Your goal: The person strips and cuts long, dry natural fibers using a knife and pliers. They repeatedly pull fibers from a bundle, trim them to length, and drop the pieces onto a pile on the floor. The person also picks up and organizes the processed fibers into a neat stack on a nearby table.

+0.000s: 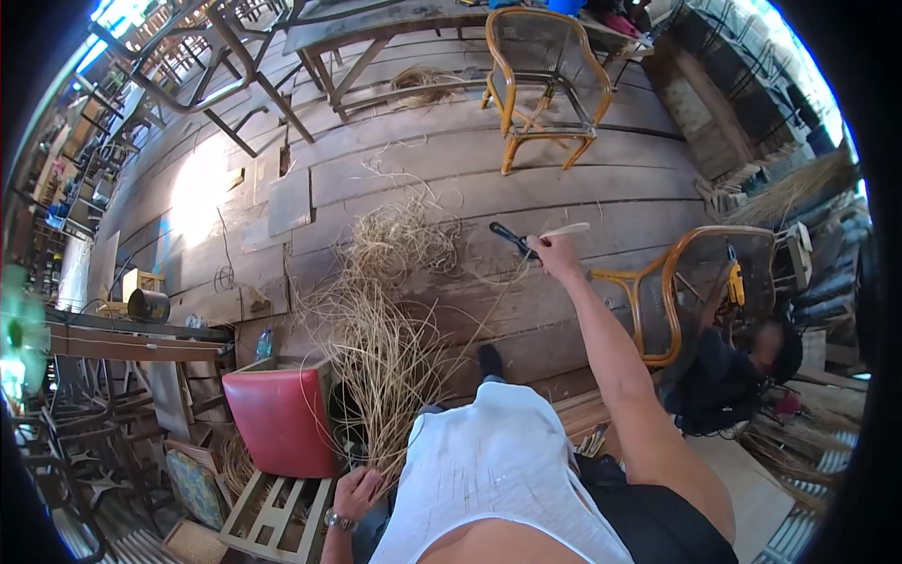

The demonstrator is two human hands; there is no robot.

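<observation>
Plank floor [554,202] is carrying loose pale strands [381,348] | right hand [554,256]: fingers are gripping a dark-handled tool [507,236] | left hand [356,493]: fingers are curling beside the strands, hold unclear | separating strands gently is probably avoiding snags

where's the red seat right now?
In the head view, the red seat is at lower left, just left of the tangled strands and ahead and to the left of the person's left hand.
</observation>
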